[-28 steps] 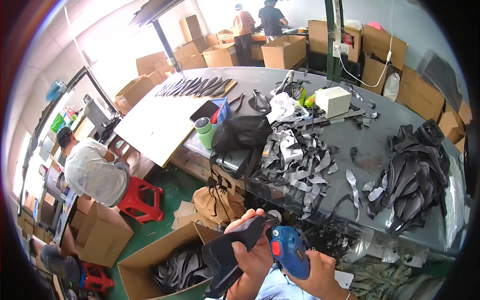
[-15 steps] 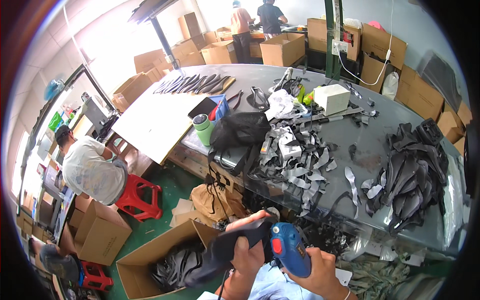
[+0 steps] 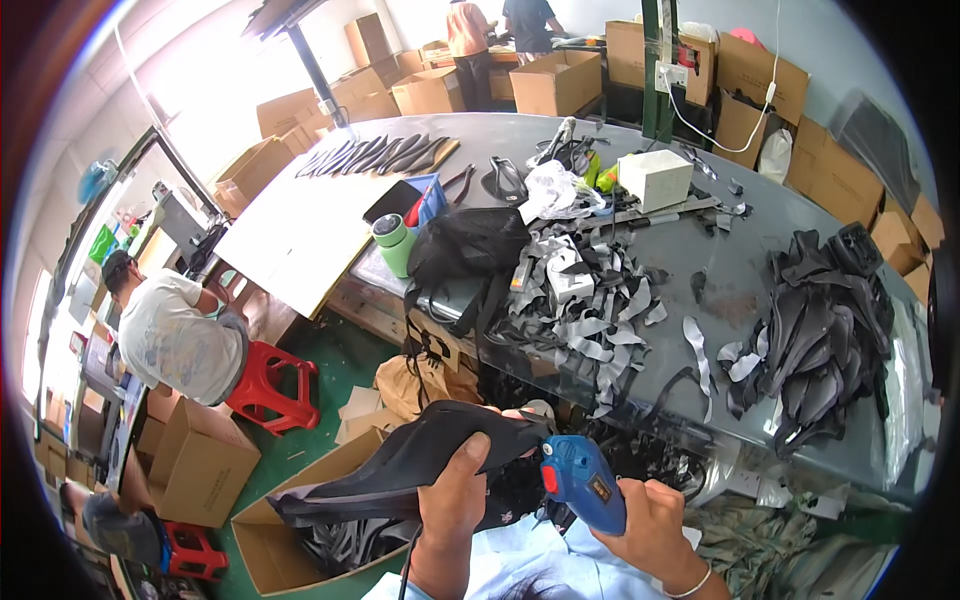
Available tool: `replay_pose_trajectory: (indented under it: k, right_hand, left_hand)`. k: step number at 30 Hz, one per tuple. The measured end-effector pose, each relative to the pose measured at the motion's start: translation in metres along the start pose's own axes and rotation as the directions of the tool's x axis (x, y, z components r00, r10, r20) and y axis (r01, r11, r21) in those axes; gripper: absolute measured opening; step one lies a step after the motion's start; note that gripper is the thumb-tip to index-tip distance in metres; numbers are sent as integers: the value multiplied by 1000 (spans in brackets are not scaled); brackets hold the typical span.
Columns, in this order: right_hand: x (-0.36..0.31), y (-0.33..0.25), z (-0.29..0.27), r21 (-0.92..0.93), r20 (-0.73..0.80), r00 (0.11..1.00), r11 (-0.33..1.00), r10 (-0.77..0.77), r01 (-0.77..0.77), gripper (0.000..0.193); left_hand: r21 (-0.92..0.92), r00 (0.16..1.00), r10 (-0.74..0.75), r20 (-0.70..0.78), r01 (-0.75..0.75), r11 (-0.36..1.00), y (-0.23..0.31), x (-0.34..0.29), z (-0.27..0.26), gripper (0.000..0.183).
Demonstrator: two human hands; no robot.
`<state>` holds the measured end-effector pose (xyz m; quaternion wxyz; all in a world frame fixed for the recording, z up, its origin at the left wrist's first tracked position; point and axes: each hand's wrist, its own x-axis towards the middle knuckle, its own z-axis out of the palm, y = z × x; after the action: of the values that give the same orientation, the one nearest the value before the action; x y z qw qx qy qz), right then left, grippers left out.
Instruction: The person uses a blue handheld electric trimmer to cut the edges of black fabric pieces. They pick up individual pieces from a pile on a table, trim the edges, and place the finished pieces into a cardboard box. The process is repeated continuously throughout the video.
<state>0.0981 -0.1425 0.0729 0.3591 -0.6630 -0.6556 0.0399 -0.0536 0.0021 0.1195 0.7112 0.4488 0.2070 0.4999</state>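
Note:
My left hand [image 3: 453,500] grips a long black padded fabric piece [image 3: 395,460], thumb pressed on its face. The piece stretches leftward over an open cardboard box [image 3: 262,550] holding similar dark pieces. In my right hand [image 3: 652,535] is a blue handheld power tool [image 3: 588,485] with a red button. Its front end points up at the right end of the black piece; whether they touch I cannot tell. A heap of black padded pieces [image 3: 820,345] lies on the table's right side.
The grey table [image 3: 735,250] carries fabric scraps [image 3: 610,330], a black bag [image 3: 465,245], a green tumbler [image 3: 393,247] and a white box [image 3: 655,180]. Left, a person [image 3: 185,335] sits on a red stool [image 3: 275,385]. Cardboard boxes line the back, where two people stand.
My left hand has shifted left, and the black piece has swung up to show more of its length. The blue tool has moved slightly right, still in my right hand.

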Motion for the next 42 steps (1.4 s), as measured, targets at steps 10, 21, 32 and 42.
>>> replay_pose_trajectory:
  k: [10,21,32,42]
  right_hand:
    - [-3,1,5,40,1,998,997,68,-68,52]
    - [4,-9,8,178,-18,995,980,99,-94,47]
    - [5,-5,6,133,19,998,989,62,-64,51]
    - [8,-6,1,56,26,999,998,-23,22,46]
  left_hand:
    - [141,984,159,78,-169,976,-9,1,-4,30]
    - [241,959,283,23,-280,929,-30,2,-12,32]
    - [237,999,-38,33,29,971,-5,2,-8,26]
    - [719,904,-337,263,49,693,25,25,-24,26]
